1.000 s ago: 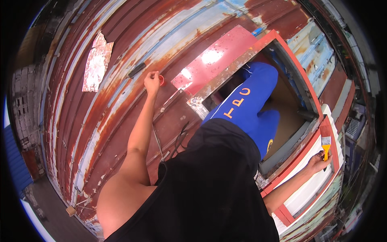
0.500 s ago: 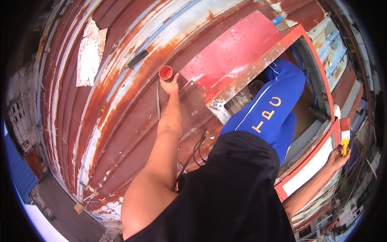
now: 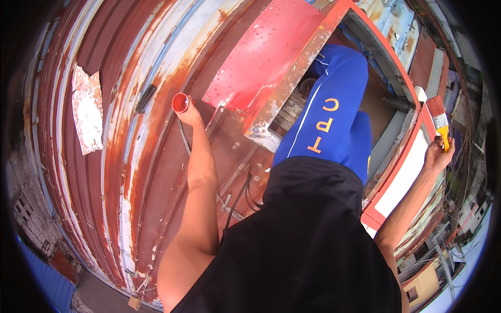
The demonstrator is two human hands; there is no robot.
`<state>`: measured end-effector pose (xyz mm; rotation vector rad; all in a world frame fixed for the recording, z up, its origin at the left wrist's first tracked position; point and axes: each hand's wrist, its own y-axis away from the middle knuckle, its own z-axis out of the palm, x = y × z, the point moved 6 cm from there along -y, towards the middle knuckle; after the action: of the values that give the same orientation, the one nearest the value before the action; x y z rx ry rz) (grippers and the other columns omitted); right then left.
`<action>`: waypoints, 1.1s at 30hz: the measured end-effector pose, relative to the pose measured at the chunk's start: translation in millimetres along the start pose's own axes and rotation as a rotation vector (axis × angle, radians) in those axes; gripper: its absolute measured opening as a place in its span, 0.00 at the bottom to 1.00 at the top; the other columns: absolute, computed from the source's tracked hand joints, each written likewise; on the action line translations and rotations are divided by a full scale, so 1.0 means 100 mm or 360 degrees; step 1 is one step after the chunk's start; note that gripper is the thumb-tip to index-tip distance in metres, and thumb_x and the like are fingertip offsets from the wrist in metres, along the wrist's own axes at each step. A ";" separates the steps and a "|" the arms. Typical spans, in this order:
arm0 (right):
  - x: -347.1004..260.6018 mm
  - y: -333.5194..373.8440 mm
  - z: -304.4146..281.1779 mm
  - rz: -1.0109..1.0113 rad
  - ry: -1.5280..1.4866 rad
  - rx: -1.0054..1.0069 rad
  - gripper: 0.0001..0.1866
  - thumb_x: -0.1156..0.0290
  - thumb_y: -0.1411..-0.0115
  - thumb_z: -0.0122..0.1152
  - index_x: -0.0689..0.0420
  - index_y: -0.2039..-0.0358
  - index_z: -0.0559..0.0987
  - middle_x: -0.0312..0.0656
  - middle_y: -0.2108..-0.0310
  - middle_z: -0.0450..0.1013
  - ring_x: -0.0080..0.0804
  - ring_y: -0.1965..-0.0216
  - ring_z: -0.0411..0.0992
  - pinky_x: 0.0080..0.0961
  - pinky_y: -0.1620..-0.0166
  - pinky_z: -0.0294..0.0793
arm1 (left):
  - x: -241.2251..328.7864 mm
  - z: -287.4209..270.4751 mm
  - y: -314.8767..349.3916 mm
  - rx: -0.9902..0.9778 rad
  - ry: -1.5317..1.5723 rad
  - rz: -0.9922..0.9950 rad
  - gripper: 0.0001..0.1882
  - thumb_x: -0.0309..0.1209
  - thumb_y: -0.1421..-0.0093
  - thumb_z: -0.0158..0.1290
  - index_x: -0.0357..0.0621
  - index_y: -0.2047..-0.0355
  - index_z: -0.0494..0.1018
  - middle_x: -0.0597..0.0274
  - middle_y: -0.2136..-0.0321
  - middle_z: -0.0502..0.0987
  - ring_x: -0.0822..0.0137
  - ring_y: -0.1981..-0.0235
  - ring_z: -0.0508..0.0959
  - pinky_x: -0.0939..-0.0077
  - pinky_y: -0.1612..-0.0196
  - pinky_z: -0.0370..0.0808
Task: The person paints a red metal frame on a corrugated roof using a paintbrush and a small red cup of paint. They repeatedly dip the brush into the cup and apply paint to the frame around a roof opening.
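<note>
The paintbrush (image 3: 438, 121) was in your right hand (image 3: 437, 155), out at the far right of the view, bristles wet with red and pointing up and away, yellow handle closed in your fingers; it stood just beside the white strip (image 3: 404, 177) along the red frame (image 3: 389, 57) of the open hatch, though contact between bristles and frame could not be made out. The small red paint cup (image 3: 180, 102) was pinched at its rim by your left hand (image 3: 189, 112), well apart from the brush, held over the rusty corrugated roof (image 3: 125, 156) with its mouth toward the camera. Both hands were therefore occupied, neither open. With the cup that far from the brush, every reload would have called for a long reach across your body; bringing the cup nearer the hatch would have been the sounder practice. The cup should have been kept level, as any tilt would likely have spilled paint onto the roof. Your blue-trousered leg (image 3: 329, 125) was down inside the hatch opening, next to the raised red hatch lid (image 3: 261, 57), which looked freshly coated and speckled with drops; brushing your clothing against it was a probable risk. A black cable (image 3: 241, 190) and a loose pale sheet (image 3: 87, 112) lay on the roof on your left, both possible snags.
</note>
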<state>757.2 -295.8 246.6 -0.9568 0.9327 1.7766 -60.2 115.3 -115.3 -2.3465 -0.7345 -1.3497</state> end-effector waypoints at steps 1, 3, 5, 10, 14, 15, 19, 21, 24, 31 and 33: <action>0.01 0.08 0.03 -0.0006 -0.0021 0.0029 0.11 0.68 0.27 0.57 0.65 0.60 0.73 0.48 0.64 0.72 0.31 0.69 0.74 0.18 0.67 0.79 | 0.23 0.06 0.05 -0.0062 0.0155 0.0011 0.30 0.31 0.46 0.75 0.33 0.46 0.77 0.52 0.52 0.84 0.61 0.52 0.83 0.66 0.47 0.79; 0.02 0.14 0.14 -0.0037 -0.0053 0.0059 0.12 0.67 0.27 0.58 0.65 0.60 0.73 0.47 0.64 0.72 0.30 0.69 0.74 0.16 0.68 0.79 | 0.54 0.04 -0.02 -0.0155 0.0411 0.0183 0.25 0.29 0.42 0.72 0.34 0.48 0.78 0.54 0.53 0.83 0.63 0.54 0.82 0.66 0.49 0.80; 0.06 0.32 0.27 -0.0108 -0.0087 0.0140 0.13 0.65 0.26 0.57 0.65 0.60 0.73 0.47 0.64 0.72 0.28 0.69 0.74 0.15 0.68 0.80 | 1.13 0.11 0.08 -0.0296 0.0663 0.0084 0.24 0.31 0.39 0.71 0.34 0.46 0.76 0.55 0.51 0.81 0.63 0.52 0.81 0.65 0.46 0.80; -0.03 0.52 0.18 -0.0202 -0.0372 0.0245 0.14 0.64 0.26 0.57 0.64 0.60 0.73 0.48 0.66 0.74 0.26 0.71 0.74 0.14 0.69 0.81 | 2.84 0.30 0.74 -0.0943 0.1348 -0.0093 0.33 0.34 0.38 0.68 0.44 0.37 0.64 0.55 0.48 0.75 0.50 0.47 0.79 0.48 0.45 0.81; -0.14 0.91 0.16 -0.0249 -0.0522 0.0364 0.16 0.60 0.26 0.56 0.62 0.61 0.72 0.52 0.60 0.76 0.25 0.72 0.75 0.13 0.67 0.82 | 3.77 0.64 1.46 -0.1570 0.1374 0.0035 0.36 0.41 0.38 0.67 0.47 0.35 0.62 0.54 0.46 0.74 0.50 0.48 0.79 0.45 0.44 0.80; -0.18 1.01 0.21 -0.0278 -0.0541 0.0420 0.15 0.61 0.26 0.56 0.62 0.62 0.73 0.51 0.62 0.76 0.25 0.72 0.75 0.12 0.69 0.81 | 3.98 0.75 1.70 -0.1773 0.1387 0.0027 0.36 0.40 0.38 0.68 0.48 0.35 0.62 0.54 0.46 0.74 0.51 0.48 0.79 0.45 0.44 0.80; -0.47 1.44 0.55 -0.0416 -0.0493 0.0516 0.18 0.58 0.24 0.53 0.60 0.66 0.75 0.54 0.60 0.79 0.22 0.75 0.73 0.12 0.71 0.78 | 4.61 1.00 2.76 -0.2252 0.1003 0.0386 0.31 0.33 0.41 0.70 0.39 0.40 0.71 0.54 0.51 0.79 0.58 0.52 0.82 0.58 0.49 0.84; -0.66 1.61 0.71 -0.0471 -0.0299 0.0433 0.22 0.53 0.24 0.51 0.59 0.67 0.75 0.56 0.58 0.80 0.23 0.76 0.72 0.13 0.71 0.76 | 4.85 1.03 3.34 -0.2432 0.0800 0.0563 0.25 0.24 0.42 0.69 0.39 0.45 0.75 0.58 0.54 0.81 0.65 0.53 0.83 0.64 0.49 0.82; -0.90 1.81 1.07 -0.0541 -0.0086 0.0282 0.29 0.49 0.22 0.43 0.59 0.72 0.76 0.57 0.63 0.81 0.23 0.82 0.69 0.16 0.78 0.69 | 5.21 0.92 3.95 -0.2208 0.0559 0.1115 0.34 0.31 0.51 0.78 0.40 0.46 0.74 0.58 0.52 0.81 0.64 0.50 0.81 0.65 0.45 0.78; -1.00 2.14 1.47 -0.0663 0.0495 -0.0059 0.34 0.49 0.20 0.39 0.65 0.72 0.77 0.55 0.67 0.81 0.27 0.85 0.71 0.18 0.81 0.70 | 5.50 0.64 4.56 -0.2251 0.0853 0.1279 0.43 0.28 0.60 0.79 0.40 0.43 0.70 0.54 0.53 0.77 0.55 0.53 0.81 0.61 0.47 0.79; -0.95 2.17 1.57 -0.0605 0.0523 -0.0086 0.31 0.53 0.22 0.46 0.65 0.74 0.79 0.52 0.70 0.80 0.25 0.85 0.72 0.18 0.81 0.69 | 5.49 0.58 4.60 -0.2215 0.0879 0.1268 0.42 0.28 0.62 0.78 0.39 0.45 0.72 0.53 0.53 0.77 0.52 0.53 0.81 0.61 0.48 0.78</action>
<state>551.1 -260.2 439.2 -1.3894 0.8362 1.3526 478.3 -80.6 318.8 -2.1992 1.5960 -2.1680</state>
